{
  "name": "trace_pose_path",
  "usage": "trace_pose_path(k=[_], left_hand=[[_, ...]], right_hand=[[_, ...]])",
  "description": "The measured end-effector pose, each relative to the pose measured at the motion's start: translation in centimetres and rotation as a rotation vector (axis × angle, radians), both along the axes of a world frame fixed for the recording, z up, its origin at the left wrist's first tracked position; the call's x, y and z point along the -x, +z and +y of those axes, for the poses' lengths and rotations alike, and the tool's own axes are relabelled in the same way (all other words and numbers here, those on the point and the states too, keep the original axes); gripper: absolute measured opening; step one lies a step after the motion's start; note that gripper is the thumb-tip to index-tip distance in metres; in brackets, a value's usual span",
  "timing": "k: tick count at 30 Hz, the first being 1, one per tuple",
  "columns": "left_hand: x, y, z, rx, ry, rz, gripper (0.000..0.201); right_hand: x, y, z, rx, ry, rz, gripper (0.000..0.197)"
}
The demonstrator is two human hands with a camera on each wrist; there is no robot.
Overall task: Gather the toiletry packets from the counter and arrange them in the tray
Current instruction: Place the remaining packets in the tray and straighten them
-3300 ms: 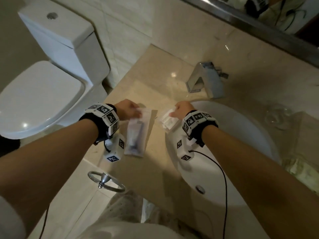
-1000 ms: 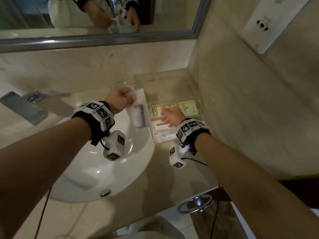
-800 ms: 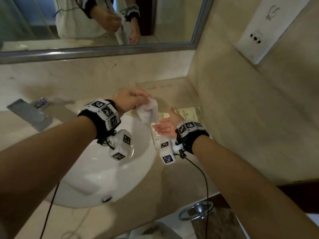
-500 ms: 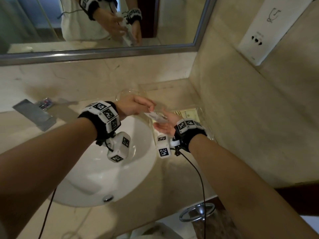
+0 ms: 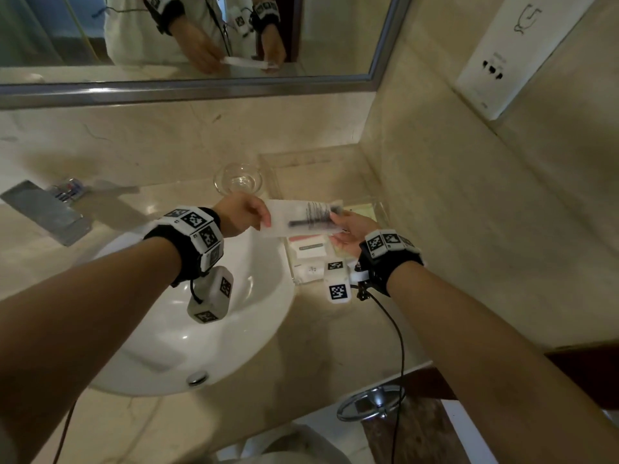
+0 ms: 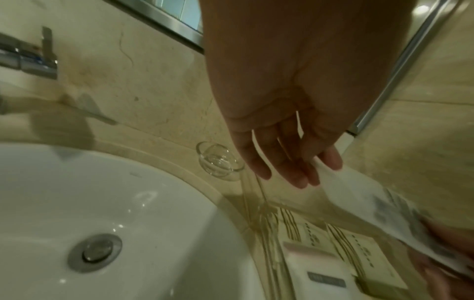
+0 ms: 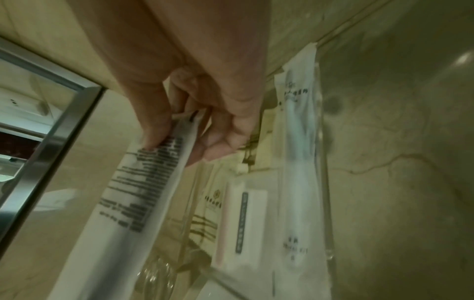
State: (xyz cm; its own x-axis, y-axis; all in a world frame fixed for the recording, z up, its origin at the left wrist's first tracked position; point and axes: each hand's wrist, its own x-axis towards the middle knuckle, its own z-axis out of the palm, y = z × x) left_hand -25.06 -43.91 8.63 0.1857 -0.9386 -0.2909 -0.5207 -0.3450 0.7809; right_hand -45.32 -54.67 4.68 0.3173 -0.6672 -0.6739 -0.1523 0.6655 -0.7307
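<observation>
A long translucent packet (image 5: 301, 220) with a dark stick-shaped item inside and black print hangs level above the clear tray (image 5: 382, 212), which sits on the counter right of the sink. My left hand (image 5: 249, 212) pinches its left end; in the left wrist view the fingers (image 6: 295, 168) lie nearly straight beside the packet (image 6: 364, 199). My right hand (image 5: 348, 231) pinches the right end between thumb and fingers (image 7: 156, 130). The tray holds a white box with a pink stripe (image 5: 306, 247), cream packets (image 6: 359, 247) and a long white packet (image 7: 297, 162).
A small glass dish (image 5: 238, 180) stands just behind my left hand. The white sink (image 5: 187, 329) lies under my left forearm, with the faucet (image 5: 43, 212) at far left. The side wall runs close along the tray's right. A chrome ring (image 5: 371, 401) hangs below the counter's front edge.
My left hand carried the packet from the left counter across the sink to the tray and turned it level. My right hand, palm up a moment ago, now pinches its right end.
</observation>
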Motion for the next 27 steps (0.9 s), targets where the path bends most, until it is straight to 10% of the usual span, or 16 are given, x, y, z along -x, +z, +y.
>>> trace_pose_path(k=[9, 16, 27], left_hand=[[3.7, -1.2, -2.5, -0.053, 0.195, 0.326, 0.026], [5.1, -1.0, -4.0, -0.177, 0.044, -0.119, 0.048], [9.1, 0.6, -5.5, -0.217, 0.215, 0.716, 0.027]], right_hand=[[4.2, 0.7, -0.4, -0.012, -0.051, -0.183, 0.029], [4.9, 0.3, -0.5, 0.151, -0.243, -0.295, 0.033], [4.4, 0.7, 0.2, 0.225, 0.033, -0.269, 0.039]])
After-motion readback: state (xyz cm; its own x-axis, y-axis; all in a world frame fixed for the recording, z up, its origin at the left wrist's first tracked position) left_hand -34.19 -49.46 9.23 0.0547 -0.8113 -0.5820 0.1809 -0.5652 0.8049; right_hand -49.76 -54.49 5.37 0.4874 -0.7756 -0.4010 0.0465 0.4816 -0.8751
